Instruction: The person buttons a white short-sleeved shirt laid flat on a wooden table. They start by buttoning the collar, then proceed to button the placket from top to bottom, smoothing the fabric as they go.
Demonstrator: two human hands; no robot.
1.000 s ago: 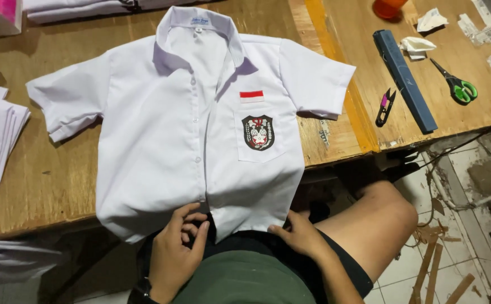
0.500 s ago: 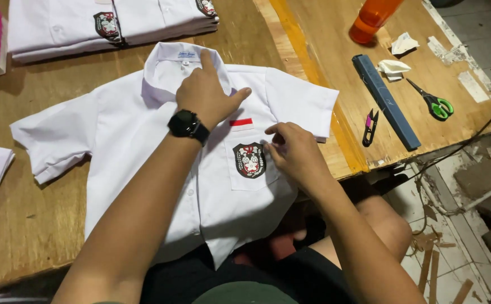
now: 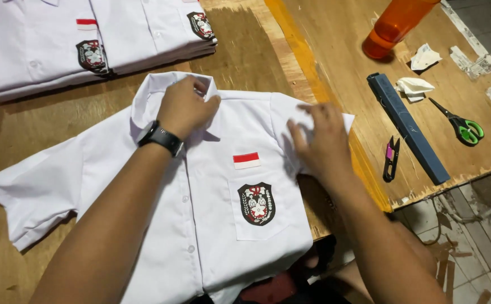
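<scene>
A white short-sleeved shirt (image 3: pixel 217 225) lies face up on the wooden table (image 3: pixel 268 62), its hem hanging over the near edge. It has a red-and-white flag patch (image 3: pixel 246 160) and a dark crest (image 3: pixel 256 204) on the chest pocket. My left hand (image 3: pixel 186 107), with a black watch (image 3: pixel 161 138) on the wrist, presses down on the collar. My right hand (image 3: pixel 321 141) lies flat with fingers spread on the shirt's right shoulder and sleeve.
Folded white shirts (image 3: pixel 93 45) are stacked at the back left. To the right lie a dark blue bar (image 3: pixel 407 128), thread snips (image 3: pixel 391 159), green-handled scissors (image 3: pixel 460 124), paper scraps (image 3: pixel 415 87) and an orange bottle (image 3: pixel 394 25). Tiled floor shows beyond the table's right edge.
My left hand stayed on the collar. My right hand moved from the chest pocket out to the shirt's right sleeve. The camera came closer.
</scene>
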